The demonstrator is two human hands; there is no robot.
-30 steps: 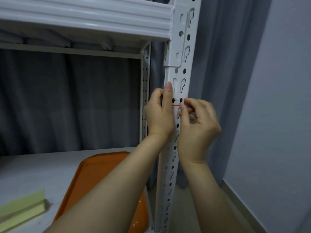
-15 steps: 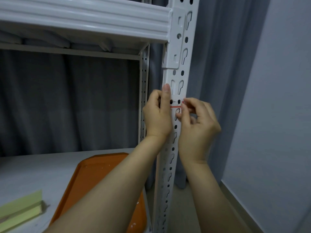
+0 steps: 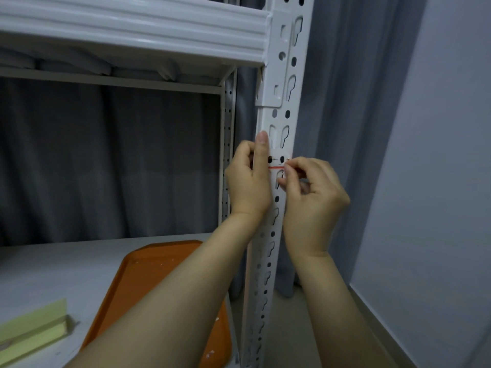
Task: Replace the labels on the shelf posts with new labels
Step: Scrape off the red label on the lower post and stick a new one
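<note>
A pale grey lower shelf board (image 3: 66,266) sat beneath a ribbed white metal upper beam (image 3: 132,30). Both were carried by a perforated white near right post (image 3: 285,102) and a thinner far post (image 3: 228,128). A small white label (image 3: 276,166) with a red line was stuck across the near right post. On the board lay an orange plastic tray (image 3: 148,282) flecked with white bits, and at the near left, apart from it, a pale green rectangular block (image 3: 32,325).
</note>
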